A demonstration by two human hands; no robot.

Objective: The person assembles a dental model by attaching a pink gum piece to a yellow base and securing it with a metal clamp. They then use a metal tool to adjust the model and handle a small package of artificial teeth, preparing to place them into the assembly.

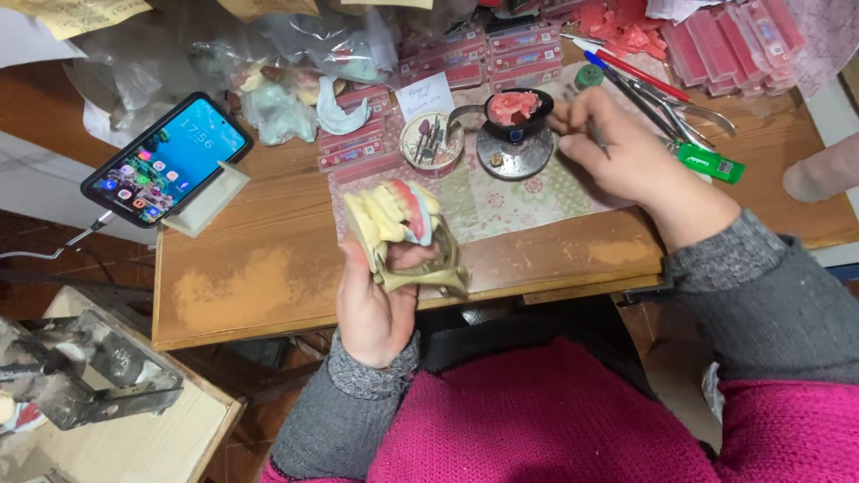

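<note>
My left hand [376, 309] grips a brass-coloured dental articulator [420, 268] that carries yellow plaster casts with pink wax and teeth [398, 210], held over the near edge of the wooden table [259, 259]. My right hand [617, 152] pinches a thin metal tool, its tip at a small black dish of pink wax [514, 107] on a round metal stand [512, 154]. The tool is mostly hidden by my fingers.
A lit smartphone [165, 159] leans on a white stand at the left. A small round dish of burs [431, 141], pink wax boxes [523, 49], pens, pliers [671, 107] and a green lighter [710, 163] crowd the back. A metal device [72, 376] sits lower left.
</note>
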